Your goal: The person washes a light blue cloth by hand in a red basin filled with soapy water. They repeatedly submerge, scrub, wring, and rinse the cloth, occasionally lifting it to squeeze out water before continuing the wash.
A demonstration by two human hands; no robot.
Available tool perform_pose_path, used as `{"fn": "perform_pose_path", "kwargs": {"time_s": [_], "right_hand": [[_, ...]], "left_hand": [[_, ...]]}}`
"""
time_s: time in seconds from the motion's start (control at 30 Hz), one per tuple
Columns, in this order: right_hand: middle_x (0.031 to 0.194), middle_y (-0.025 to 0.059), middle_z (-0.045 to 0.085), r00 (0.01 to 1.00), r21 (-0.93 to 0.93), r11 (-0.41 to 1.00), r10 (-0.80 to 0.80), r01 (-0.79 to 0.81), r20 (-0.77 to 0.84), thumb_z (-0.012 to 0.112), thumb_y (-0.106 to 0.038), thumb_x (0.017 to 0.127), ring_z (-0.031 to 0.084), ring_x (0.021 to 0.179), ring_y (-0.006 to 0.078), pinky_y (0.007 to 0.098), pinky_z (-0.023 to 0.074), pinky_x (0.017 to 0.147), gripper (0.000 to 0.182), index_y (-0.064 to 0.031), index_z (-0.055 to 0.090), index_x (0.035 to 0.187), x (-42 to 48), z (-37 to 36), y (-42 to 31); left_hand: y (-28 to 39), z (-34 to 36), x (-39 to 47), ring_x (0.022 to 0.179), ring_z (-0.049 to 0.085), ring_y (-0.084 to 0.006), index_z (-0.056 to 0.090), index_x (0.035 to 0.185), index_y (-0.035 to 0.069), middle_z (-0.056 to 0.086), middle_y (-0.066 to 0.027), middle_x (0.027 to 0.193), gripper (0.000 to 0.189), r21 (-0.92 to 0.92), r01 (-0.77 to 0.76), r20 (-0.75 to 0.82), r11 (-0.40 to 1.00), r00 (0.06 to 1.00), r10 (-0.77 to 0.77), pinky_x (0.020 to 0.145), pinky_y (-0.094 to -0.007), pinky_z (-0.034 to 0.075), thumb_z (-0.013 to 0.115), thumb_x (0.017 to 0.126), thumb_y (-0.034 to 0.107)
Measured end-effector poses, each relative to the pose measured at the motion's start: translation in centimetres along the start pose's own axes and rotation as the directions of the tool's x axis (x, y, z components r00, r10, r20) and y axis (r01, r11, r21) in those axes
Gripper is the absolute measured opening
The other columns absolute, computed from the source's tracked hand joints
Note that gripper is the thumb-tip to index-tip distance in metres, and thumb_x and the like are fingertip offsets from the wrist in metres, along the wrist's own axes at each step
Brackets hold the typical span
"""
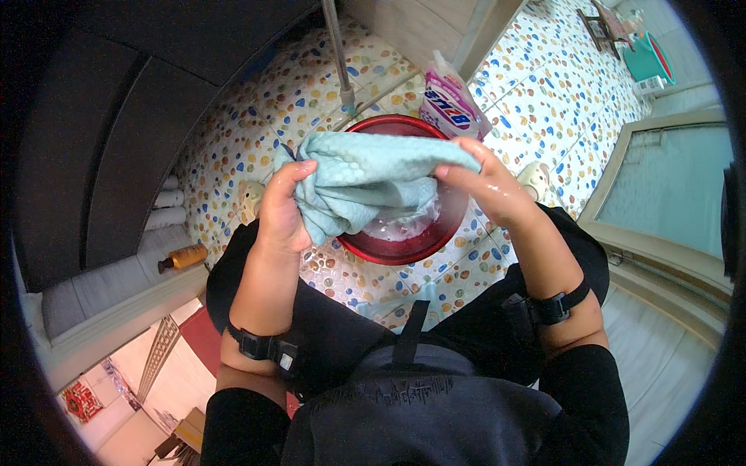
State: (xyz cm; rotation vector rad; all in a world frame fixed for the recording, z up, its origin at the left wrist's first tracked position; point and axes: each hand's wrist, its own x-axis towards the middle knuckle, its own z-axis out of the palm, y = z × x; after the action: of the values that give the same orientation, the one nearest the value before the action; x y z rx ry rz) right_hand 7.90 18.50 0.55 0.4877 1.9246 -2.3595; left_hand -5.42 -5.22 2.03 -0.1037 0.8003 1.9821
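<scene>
A pale blue-green wet cloth (373, 175) is stretched between my hands above a red basin (402, 253). My left hand (287, 204) grips its bunched left end, thumb on top. With thumb and fingers, my right hand (486, 182) pinches the narrower right end. Both hands look wet. Below the cloth, foamy water (402, 224) shows in the basin; the cloth hides much of the basin's left and back parts. Whether the cloth's lower folds touch the water I cannot tell.
A purple-and-white detergent bag (451, 105) stands behind the basin, near a metal pole (338, 52). An orange pump bottle (183, 258) lies at left. A glazed door (670, 180) is at right. Farther off are a green bucket (644, 61) and a small wooden stool (606, 26).
</scene>
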Motion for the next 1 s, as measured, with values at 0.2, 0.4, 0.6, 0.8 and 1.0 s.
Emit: {"fn": "perform_pose_path", "kwargs": {"time_s": [0.2,0.4,0.6,0.8,1.0], "right_hand": [[0.092,0.0120,0.063,0.904,-0.418,0.862,-0.388,0.287,-0.178,0.065,-0.026,0.085,0.062,0.083,0.0228,0.0332,0.0486,0.073,0.026,-0.0059,0.059,0.099,0.7,3.8,0.0],[0.065,0.0137,0.057,0.769,-0.747,0.481,-0.636,0.458,0.062,0.061,-0.041,0.083,0.058,0.061,0.0338,0.0428,0.0447,0.053,0.036,-0.0087,0.057,0.068,1.3,8.0,0.8],[0.062,0.0185,0.052,0.760,-0.745,0.536,-0.647,0.396,-0.062,0.061,-0.020,0.084,0.051,0.055,0.0370,0.0396,0.0405,0.050,0.026,-0.0031,0.057,0.064,2.5,7.7,0.9],[0.060,0.0198,0.050,0.794,-0.750,0.638,-0.542,0.176,-0.275,0.060,-0.027,0.087,0.052,0.057,0.0393,0.0431,0.0404,0.051,0.034,-0.0014,0.055,0.065,3.9,5.2,1.3],[0.124,0.0223,0.048,0.781,-0.584,0.541,-0.544,0.606,0.307,0.076,-0.034,0.072,0.050,0.114,0.0362,0.0394,0.0375,0.101,0.085,-0.0065,0.033,0.140,1.4,5.2,-0.4]], "left_hand": [[-3.6,0.7,2.4,0.091,0.065,-0.0245,0.057,0.105,0.000,0.065,-0.0148,0.101,0.031,0.003,0.064,-0.140,0.998,0.988,-0.063,0.081,-0.0390,0.054,0.057,0.090,0.027],[-8.3,0.9,4.1,0.078,0.063,-0.0165,0.057,0.102,0.008,0.062,-0.0049,0.092,0.033,-0.116,0.155,-0.147,0.981,0.974,-0.171,0.069,-0.0313,0.053,0.053,0.093,0.039],[-9.1,-0.4,5.5,0.085,0.064,-0.0173,0.055,0.108,0.005,0.063,-0.0078,0.100,0.039,-0.212,0.301,0.076,0.930,0.953,-0.292,0.076,-0.0320,0.052,0.044,0.096,0.040],[-7.9,3.3,4.7,0.098,0.063,-0.0225,0.054,0.116,0.008,0.063,-0.0094,0.108,0.051,0.063,0.328,-0.153,0.943,0.937,-0.315,0.089,-0.0396,0.051,0.038,0.095,0.051],[-5.2,2.7,4.1,0.108,0.059,-0.0292,0.042,0.132,0.003,0.056,-0.0174,0.123,0.091,0.187,0.283,-0.086,0.941,0.959,-0.271,0.096,-0.0406,0.046,0.025,0.083,0.077]]}}
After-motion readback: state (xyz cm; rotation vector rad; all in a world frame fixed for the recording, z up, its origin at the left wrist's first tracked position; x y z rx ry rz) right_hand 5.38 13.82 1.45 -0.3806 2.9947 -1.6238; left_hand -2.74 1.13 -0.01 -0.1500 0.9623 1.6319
